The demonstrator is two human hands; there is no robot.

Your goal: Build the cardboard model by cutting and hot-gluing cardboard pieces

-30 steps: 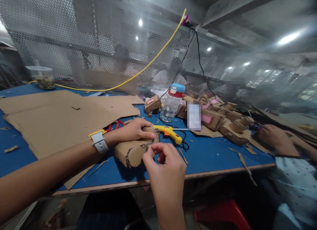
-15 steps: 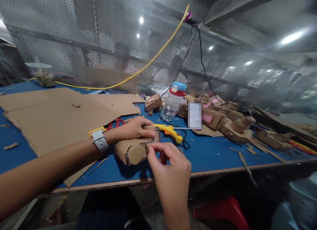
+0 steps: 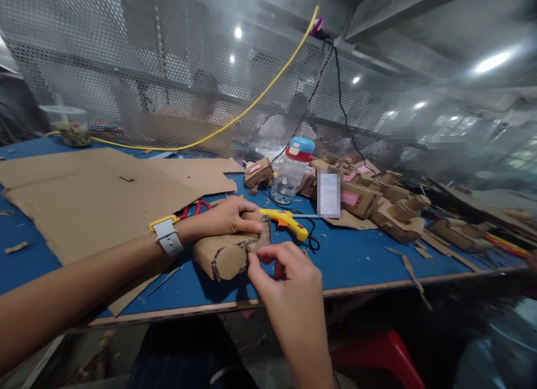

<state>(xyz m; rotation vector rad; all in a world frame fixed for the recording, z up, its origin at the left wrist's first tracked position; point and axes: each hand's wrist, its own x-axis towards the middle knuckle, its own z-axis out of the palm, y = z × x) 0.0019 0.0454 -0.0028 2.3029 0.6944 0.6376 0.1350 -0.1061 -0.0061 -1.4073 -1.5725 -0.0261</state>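
A rounded brown cardboard model (image 3: 226, 255) lies on the blue table (image 3: 361, 260) near its front edge. My left hand (image 3: 226, 217), with a white and yellow watch on the wrist, lies over the top of the model and grips it. My right hand (image 3: 285, 277) is in front of the model's right end, thumb and forefinger pinched together against its edge. Whether they hold a small bit I cannot make out. A yellow glue gun (image 3: 287, 221) lies just behind the model.
Large cardboard sheets (image 3: 96, 193) cover the table's left part. Red-handled scissors (image 3: 193, 208) lie by my left wrist. A clear bottle (image 3: 291, 174) with blue lid and several cardboard models (image 3: 377, 202) stand at the back right. A perforated metal screen backs the table.
My right hand has shifted slightly along the model's right end, staying pinched. A co-worker's hand and sleeve at the right have left the view. My left hand has stayed put.
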